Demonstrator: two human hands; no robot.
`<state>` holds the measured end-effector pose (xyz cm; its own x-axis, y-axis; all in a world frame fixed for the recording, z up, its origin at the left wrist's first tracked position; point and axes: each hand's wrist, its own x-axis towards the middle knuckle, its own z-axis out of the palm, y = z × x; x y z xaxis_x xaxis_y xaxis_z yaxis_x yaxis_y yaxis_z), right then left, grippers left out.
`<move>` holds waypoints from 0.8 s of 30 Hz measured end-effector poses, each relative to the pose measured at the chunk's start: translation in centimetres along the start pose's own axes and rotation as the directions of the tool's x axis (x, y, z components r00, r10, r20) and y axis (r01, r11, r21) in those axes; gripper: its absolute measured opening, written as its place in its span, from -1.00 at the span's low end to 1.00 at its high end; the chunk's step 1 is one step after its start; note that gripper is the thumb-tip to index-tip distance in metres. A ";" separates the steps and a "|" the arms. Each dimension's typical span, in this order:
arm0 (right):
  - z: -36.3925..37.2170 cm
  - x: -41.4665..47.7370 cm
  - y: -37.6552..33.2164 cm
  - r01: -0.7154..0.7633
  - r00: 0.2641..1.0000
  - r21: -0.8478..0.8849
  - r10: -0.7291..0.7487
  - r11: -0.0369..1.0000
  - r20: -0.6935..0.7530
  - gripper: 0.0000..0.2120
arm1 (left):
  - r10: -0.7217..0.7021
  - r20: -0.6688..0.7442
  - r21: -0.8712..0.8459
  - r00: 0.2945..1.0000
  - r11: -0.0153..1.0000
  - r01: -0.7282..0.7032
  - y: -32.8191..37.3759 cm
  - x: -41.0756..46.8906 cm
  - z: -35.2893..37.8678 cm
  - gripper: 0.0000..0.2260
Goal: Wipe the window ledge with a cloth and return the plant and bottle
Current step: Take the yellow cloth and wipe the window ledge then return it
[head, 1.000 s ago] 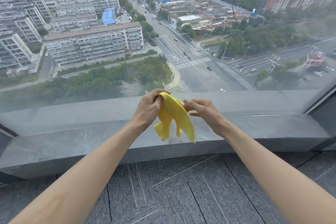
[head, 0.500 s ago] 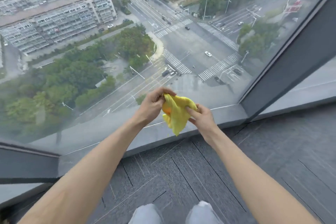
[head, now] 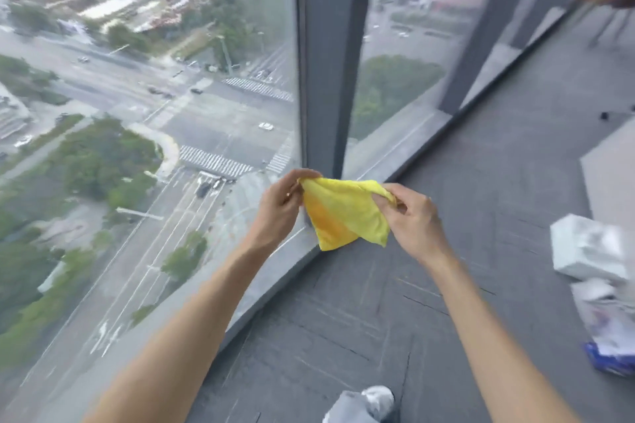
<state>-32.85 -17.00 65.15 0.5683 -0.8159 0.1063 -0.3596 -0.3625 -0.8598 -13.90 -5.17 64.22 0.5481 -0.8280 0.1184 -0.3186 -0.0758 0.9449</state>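
Observation:
A yellow cloth (head: 343,213) hangs stretched between both hands in front of me, above the floor beside the window. My left hand (head: 280,206) pinches its left corner and my right hand (head: 410,216) pinches its right corner. The grey stone window ledge (head: 261,271) runs diagonally from lower left up to the dark window post, then continues beyond the post along the right pane. No plant or bottle is in view.
A dark window post (head: 326,55) stands just behind the cloth. Grey carpet tiles (head: 464,182) cover the floor. White packages (head: 587,251) and a blue-edged bag (head: 608,340) lie on the floor at right. A chair's legs (head: 604,24) show top right. My shoe (head: 364,403) is at the bottom.
The view has swung to the right along the window, bringing the post and floor items into sight. Both hands have pulled the cloth wider apart between them.

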 end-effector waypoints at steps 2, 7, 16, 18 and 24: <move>-4.9 1.7 1.6 -0.045 0.997 0.130 0.052 0.990 -0.049 -0.84 | 0.012 0.056 -0.030 0.998 0.999 -0.010 2.9 3.0 4.3 -0.58; -16.6 5.1 5.1 -0.196 0.952 0.754 0.306 0.627 -0.006 -0.79 | 0.082 0.159 -0.115 0.984 0.991 -0.064 8.1 9.8 15.8 -0.67; -31.9 11.0 12.1 -0.039 0.812 0.768 0.468 0.639 -0.348 -0.84 | -0.095 0.472 -0.493 0.877 0.796 0.351 16.3 20.0 32.7 -0.61; -35.0 12.3 14.0 -0.048 0.800 0.746 0.473 0.664 -0.370 -0.83 | -0.095 0.525 -0.508 0.846 0.763 0.401 17.5 22.1 36.3 -0.63; -43.8 19.0 21.5 -0.129 0.720 0.418 0.375 0.899 -0.584 -0.78 | 0.082 0.517 -0.496 0.852 0.840 0.219 19.1 31.8 47.3 -0.54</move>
<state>-62.17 -59.99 70.53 -0.1581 -0.9863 0.0461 -0.0874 -0.0325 -0.9956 -39.12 -59.21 71.64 0.0415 -0.9989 0.0210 0.2358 0.0302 0.9713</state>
